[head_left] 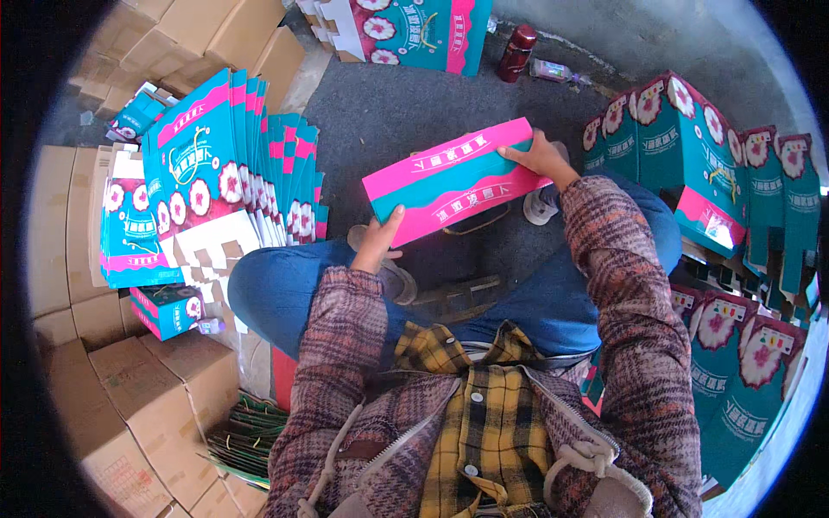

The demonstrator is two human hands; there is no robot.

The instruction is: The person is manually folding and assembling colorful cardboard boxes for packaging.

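Observation:
A teal and pink carton (453,183) is held up over the floor between my knees, a narrow printed side facing up. My left hand (378,239) grips its near left corner, the thumb resting on the top face. At its right end my right hand (540,160) is closed on the carton, thumb on top and the other fingers mostly hidden beneath. The carton's underside is out of sight. Below it, a shoe (395,278) and part of another shoe (540,207) show.
Flat printed cartons (194,173) stand stacked on the left, before brown boxes (129,371). Made-up cartons (691,155) stand on the right, with more cartons (730,388) nearer me. A red flask (518,53) and a small bottle (553,71) are at the back wall.

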